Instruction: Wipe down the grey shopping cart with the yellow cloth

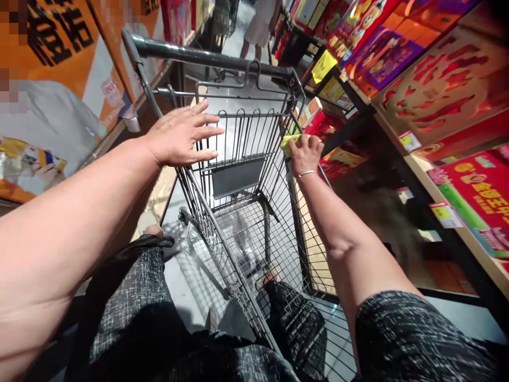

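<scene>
A grey wire shopping cart (238,176) stands before me, its dark handlebar (207,57) at the far end. My left hand (185,135) is stretched over the cart's left top rail with its fingers spread, holding nothing; I cannot tell whether it touches the metal. On the right side rail, my right hand (307,155) is closed on a yellow cloth (288,143) and presses it against the rail. A bracelet circles the right wrist. Part of the cloth is hidden under the fingers.
Shelves with red gift boxes (473,196) and price tags (446,215) line the right, close to the cart. An orange printed panel (59,48) stands on the left. Beyond the handlebar, a person (260,26) stands in the aisle. My legs are beside the cart's near end.
</scene>
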A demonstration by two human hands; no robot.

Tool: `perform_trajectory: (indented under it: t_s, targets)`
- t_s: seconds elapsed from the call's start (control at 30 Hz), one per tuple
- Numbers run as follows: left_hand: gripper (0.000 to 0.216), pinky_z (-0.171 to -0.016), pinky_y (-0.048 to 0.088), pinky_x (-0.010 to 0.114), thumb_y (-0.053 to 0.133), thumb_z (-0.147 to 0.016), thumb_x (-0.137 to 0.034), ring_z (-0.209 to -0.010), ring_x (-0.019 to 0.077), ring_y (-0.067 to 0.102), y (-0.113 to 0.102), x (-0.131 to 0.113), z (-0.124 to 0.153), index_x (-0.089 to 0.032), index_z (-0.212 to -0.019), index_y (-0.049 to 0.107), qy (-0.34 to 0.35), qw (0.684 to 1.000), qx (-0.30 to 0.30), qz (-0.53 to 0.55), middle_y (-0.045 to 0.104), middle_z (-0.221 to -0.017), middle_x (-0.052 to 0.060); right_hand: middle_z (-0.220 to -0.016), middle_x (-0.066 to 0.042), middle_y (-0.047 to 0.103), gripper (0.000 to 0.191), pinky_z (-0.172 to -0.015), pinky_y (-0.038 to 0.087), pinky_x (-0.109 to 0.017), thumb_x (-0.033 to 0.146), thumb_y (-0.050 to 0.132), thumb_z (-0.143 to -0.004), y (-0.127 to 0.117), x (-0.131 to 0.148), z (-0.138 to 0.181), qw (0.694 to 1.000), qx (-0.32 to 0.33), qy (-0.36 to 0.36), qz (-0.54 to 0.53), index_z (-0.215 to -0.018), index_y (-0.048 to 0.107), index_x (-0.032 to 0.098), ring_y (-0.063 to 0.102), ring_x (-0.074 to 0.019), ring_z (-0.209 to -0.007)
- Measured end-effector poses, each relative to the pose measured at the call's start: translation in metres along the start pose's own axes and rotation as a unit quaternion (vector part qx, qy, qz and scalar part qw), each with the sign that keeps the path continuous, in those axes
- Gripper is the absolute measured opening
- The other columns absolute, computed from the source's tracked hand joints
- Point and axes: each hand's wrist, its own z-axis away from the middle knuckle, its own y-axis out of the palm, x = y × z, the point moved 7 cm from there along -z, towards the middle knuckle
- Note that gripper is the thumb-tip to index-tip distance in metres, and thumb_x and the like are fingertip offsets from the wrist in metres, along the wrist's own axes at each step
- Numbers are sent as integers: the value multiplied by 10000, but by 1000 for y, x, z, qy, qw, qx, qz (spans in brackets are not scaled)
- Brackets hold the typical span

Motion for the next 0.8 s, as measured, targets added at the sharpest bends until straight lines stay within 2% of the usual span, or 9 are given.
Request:
perform_trajectory:
  t_s: [0.07, 0.17, 0.23, 0.3, 0.4, 0.5, 0.57, 0.7, 0.8]
  targets:
    - [1026, -1285, 102, 567, 274, -799, -936, -1553, 362, 240, 9, 6, 0, -150, -1343, 647, -17, 999, 25, -12, 543, -1520, 86, -1443, -146, 477, 369, -1004, 298, -579, 226, 423, -1020, 38, 10, 23, 998, 59, -13, -28, -1338, 611, 237, 372, -343, -1281]
    - [957, -1291, 29, 537, 344, -787, -915, -1569, 352, 203, 11, 10, 2, -218, -1361, 660, -22, 998, 37, -42, 543, -1527, 48, -1539, -146, 415, 410, -1025, 305, -567, 180, 413, -1007, 93, 27, 70, 988, 142, 5, -64, -1369, 598, 231, 363, -346, -1301]
    - [913, -1278, 32, 544, 382, -794, -886, -1575, 362, 178, 9, 9, 2, -222, -1350, 672, -15, 997, 48, -53, 532, -1534, 26, -1555, -153, 404, 444, -1050, 302, -564, 165, 393, -1003, 125, 37, 106, 977, 192, 37, -86, -1400, 581, 232, 361, -345, -1314]
    - [905, -1252, 63, 558, 359, -831, -859, -1574, 372, 168, 7, 8, 1, -189, -1356, 665, -8, 996, 51, -67, 519, -1543, 31, -1519, -178, 442, 471, -1045, 327, -567, 157, 393, -990, 152, 49, 144, 963, 239, 69, -105, -1419, 574, 226, 381, -348, -1300]
    - [932, -1217, 87, 576, 293, -867, -854, -1567, 376, 174, 5, 5, 1, -155, -1364, 658, -7, 995, 46, -90, 517, -1544, 53, -1446, -228, 487, 544, -960, 419, -555, 187, 478, -948, 181, 71, 196, 935, 298, 139, -131, -1491, 512, 205, 416, -374, -1247]
    - [976, -1202, 92, 584, 260, -855, -879, -1562, 373, 190, 4, 0, 3, -140, -1338, 676, -1, 995, 32, -98, 538, -1525, 58, -1467, -220, 446, 678, -929, 456, -532, 219, 563, -905, 193, 102, 230, 906, 333, 193, -178, -1567, 417, 236, 401, -398, -1245]
    - [985, -1208, 89, 574, 257, -845, -890, -1565, 360, 193, 4, -1, 4, -146, -1329, 683, -1, 995, 24, -97, 545, -1523, 59, -1489, -201, 415, 725, -958, 451, -536, 185, 576, -878, 191, 129, 239, 892, 348, 184, -221, -1578, 402, 263, 378, -404, -1270]
    - [908, -1245, 61, 552, 297, -830, -875, -1575, 312, 196, 5, 2, 4, -221, -1321, 692, -34, 995, 26, -87, 552, -1532, 42, -1497, -183, 397, 773, -1054, 406, -538, 122, 622, -815, 174, 176, 247, 856, 370, 176, -316, -1550, 442, 279, 355, -392, -1335]
    - [871, -1265, 50, 550, 341, -800, -881, -1570, 300, 207, 6, 4, 3, -255, -1290, 698, -56, 995, 31, -73, 556, -1530, 10, -1446, -162, 472, 722, -1088, 396, -514, 108, 658, -775, 156, 207, 252, 830, 376, 168, -377, -1469, 539, 268, 439, -353, -1298]
